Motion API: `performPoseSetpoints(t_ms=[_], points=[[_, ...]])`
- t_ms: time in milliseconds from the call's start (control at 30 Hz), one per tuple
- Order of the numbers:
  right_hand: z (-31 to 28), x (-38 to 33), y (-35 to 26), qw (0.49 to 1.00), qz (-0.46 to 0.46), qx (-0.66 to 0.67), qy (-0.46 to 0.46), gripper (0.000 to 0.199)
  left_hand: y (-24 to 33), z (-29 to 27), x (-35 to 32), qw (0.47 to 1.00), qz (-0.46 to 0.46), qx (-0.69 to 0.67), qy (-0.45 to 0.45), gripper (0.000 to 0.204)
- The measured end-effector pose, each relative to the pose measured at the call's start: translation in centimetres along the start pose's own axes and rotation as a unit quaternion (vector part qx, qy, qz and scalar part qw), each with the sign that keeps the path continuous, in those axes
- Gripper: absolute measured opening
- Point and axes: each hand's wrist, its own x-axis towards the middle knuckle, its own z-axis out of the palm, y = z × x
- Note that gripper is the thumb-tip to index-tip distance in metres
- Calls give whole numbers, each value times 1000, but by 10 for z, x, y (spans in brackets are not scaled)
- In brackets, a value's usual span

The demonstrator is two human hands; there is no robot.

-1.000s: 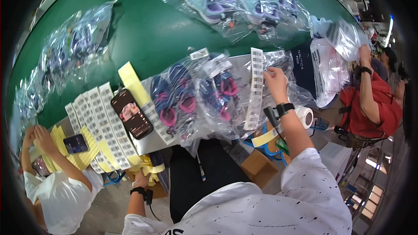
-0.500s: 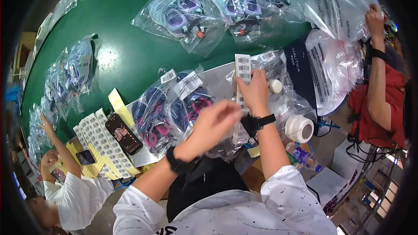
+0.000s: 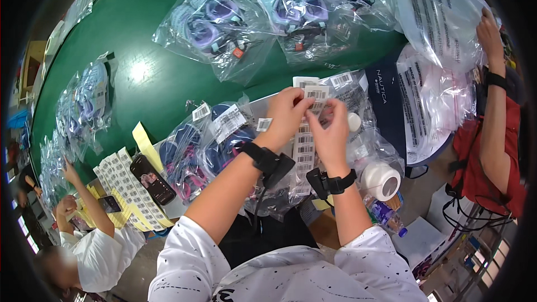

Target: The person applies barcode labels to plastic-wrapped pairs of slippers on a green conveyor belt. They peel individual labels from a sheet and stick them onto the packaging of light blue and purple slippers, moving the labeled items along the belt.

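Observation:
A long strip of white barcode labels [image 3: 304, 154] lies in front of me over clear plastic bags. My left hand [image 3: 287, 113] is closed, its thumb and forefinger pinching the upper end of the strip, where a barcode label [image 3: 317, 93] stands raised. Close by on the right, my right hand [image 3: 331, 134] has thumb and forefinger drawn together at the same labels; exactly what they grip is partly hidden. A single small barcode label [image 3: 264, 124] shows beside my left hand. Left of it lie bagged dark blue and pink shoes [image 3: 226, 128] with barcode labels on the bags.
Bagged light blue shoes [image 3: 210, 17] sit across the green table [image 3: 145, 39]. At left are a phone [image 3: 152, 179] and label sheets [image 3: 120, 176]. A white jar [image 3: 380, 181], a bottle [image 3: 389, 215] and plastic bags [image 3: 425, 106] are at right. People work on both sides.
My left hand has moved up and right to the label strip, meeting my right hand there. A label at the strip's upper end now stands raised. At right, a co-worker's hand still holds a plastic bag.

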Motion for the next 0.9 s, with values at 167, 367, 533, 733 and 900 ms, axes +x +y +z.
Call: performPoseSetpoints(t_ms=[167, 367, 533, 733, 900], points=[[-21, 27, 1, 990, -34, 135, -2, 39, 6, -11, -2, 989, -43, -121, -73, 15], [-27, 36, 7, 968, 97, 219, -72, 21, 31, -15, -4, 995, 42, -88, -24, 19], [-25, 35, 12, 956, 123, 256, -79, 22, 17, -14, 0, 994, 40, -95, -32, 21], [-29, 35, 9, 995, -69, 30, -63, 16, 5, -6, 2, 991, 91, -93, 32, 16], [-28, 25, 12, 993, -115, -37, -14, 12, 6, 7, 1, 983, 97, -143, 56, 12]])
